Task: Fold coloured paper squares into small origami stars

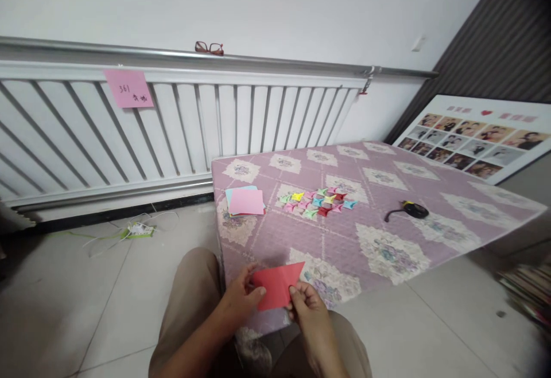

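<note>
A sheet of red paper (278, 287) is held between my two hands over the near corner of the table; its upper right edge rises to a point, and it looks folded. My left hand (244, 295) grips its left side, thumb on top and fingers partly hidden behind. At the lower right edge my right hand (306, 303) pinches it between thumb and fingers. Beyond lies a stack of coloured paper squares (245, 201), pink on top with light blue beneath. To its right sits a cluster of small folded paper pieces (318, 202) in several colours.
A floral purple cloth (340, 234) covers the table. A black round object with a strap (415, 210) lies on the right. Behind stand a white radiator (249, 120) with glasses (209, 48) above, and a photo board (473, 137). A power strip (138, 230) lies on the floor.
</note>
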The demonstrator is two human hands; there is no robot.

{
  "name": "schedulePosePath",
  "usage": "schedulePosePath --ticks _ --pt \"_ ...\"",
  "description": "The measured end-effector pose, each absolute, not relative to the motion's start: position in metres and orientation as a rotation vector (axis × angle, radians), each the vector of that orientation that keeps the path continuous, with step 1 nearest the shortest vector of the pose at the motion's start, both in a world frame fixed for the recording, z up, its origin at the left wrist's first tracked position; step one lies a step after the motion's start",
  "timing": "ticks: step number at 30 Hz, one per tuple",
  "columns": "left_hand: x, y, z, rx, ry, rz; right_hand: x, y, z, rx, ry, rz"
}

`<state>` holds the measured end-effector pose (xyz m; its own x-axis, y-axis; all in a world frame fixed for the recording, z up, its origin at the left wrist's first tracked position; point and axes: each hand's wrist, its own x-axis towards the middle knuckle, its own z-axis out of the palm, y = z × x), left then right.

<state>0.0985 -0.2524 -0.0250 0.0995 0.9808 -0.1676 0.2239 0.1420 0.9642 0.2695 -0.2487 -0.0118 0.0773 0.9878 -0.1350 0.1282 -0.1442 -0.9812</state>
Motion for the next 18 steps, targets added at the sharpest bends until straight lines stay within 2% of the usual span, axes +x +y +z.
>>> schedulePosePath --ticks 3,10,18 --pt "0.105 -0.245 -0.026 1.262 1.475 0.884 0.272 -0.248 -0.018 -1.509 -1.308 1.063" --pt "0.108 -0.234 -0.016 1.594 1.676 0.658 0.283 -0.248 -0.024 -1.595 -1.663 0.743" --pt "0.105 -0.229 -0.02 1.65 1.71 0.509 0.283 -0.249 -0.029 -1.434 -2.081 0.42"
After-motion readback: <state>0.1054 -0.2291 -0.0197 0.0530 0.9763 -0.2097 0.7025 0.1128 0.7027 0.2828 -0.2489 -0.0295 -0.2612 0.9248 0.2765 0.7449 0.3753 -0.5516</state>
